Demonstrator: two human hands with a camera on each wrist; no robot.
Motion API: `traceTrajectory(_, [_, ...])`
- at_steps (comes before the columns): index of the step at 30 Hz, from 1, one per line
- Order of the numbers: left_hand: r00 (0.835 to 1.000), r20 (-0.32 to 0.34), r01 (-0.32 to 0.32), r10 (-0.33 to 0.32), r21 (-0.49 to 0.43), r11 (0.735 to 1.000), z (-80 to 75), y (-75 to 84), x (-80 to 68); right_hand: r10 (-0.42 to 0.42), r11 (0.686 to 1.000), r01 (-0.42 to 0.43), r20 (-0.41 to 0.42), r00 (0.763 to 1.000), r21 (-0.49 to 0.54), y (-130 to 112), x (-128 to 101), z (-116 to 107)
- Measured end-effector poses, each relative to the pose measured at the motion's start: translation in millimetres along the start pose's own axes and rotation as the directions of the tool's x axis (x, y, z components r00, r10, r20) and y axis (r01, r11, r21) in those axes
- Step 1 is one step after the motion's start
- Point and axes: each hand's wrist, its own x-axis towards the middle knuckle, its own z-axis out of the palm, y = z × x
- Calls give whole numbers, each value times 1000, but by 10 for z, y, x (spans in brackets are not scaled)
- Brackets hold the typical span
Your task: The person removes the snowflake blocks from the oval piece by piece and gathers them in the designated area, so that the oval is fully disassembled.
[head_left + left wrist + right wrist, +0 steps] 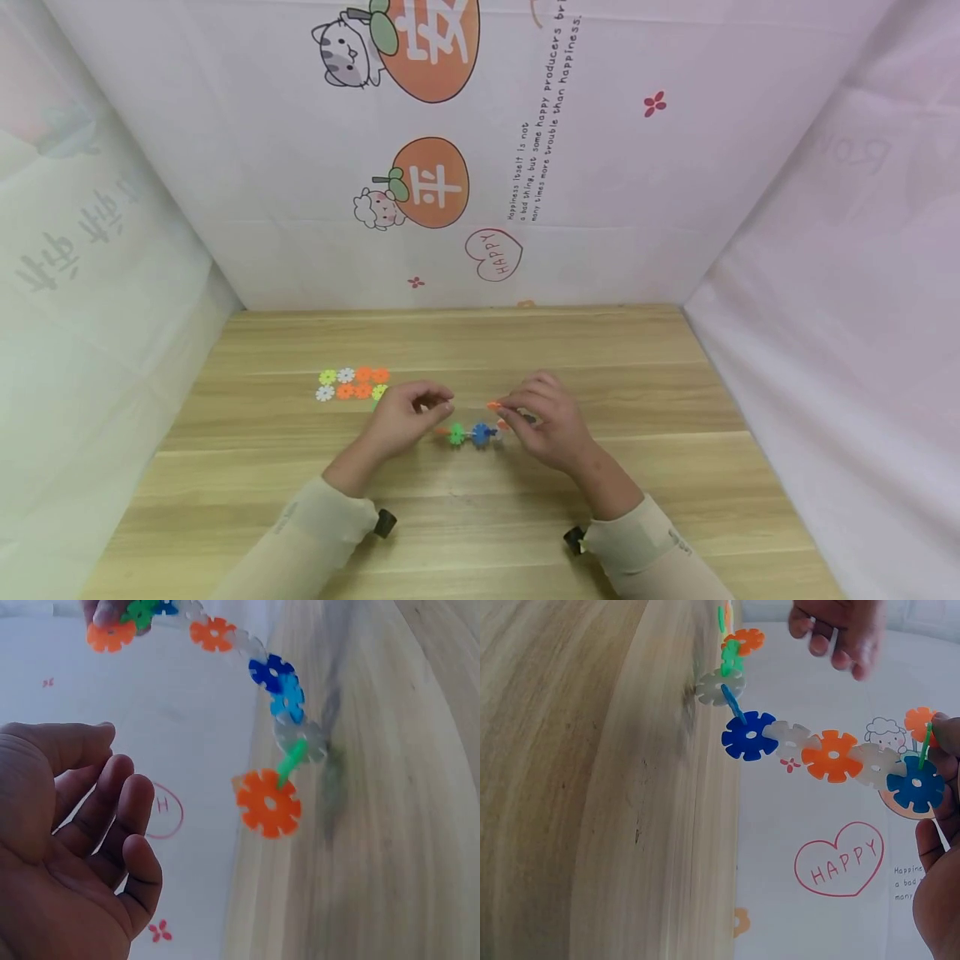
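A chain of plastic snowflake discs [468, 433], orange, blue, green and clear, stretches between my two hands just above the wooden table [480, 350]. My right hand [506, 408] pinches one end of the chain [832, 754] at a blue disc [915, 786]. The other end, with an orange disc [268, 802] and a green one, hangs free close to the table. My left hand [438, 407] hovers beside that end with loosely curled fingers [112, 817], holding nothing and apart from the chain.
Several loose discs [352, 383] in orange, white and yellow-green lie in a cluster on the table to the left of my left hand. Printed cloth walls [480, 167] close in the table at the back and on both sides.
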Motion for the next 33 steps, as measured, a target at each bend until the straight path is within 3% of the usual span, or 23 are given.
traceTrajectory(8, [993,50,-105,103,32,994,138,168,78,0,1000,0,14,1000,0,-32,19,-9])
traceTrajectory(15, [986,42,-164,163,15,986,223,260,99,0,1000,0,39,999,-15,-52,40,-15])
traceTrajectory(27, [989,41,-143,143,-3,990,260,305,99,-14,1000,14,23,1000,-2,-36,41,-5])
traceTrajectory(33, [992,19,-122,122,-7,992,235,317,70,110,994,-110,86,990,-9,-37,-14,-16])
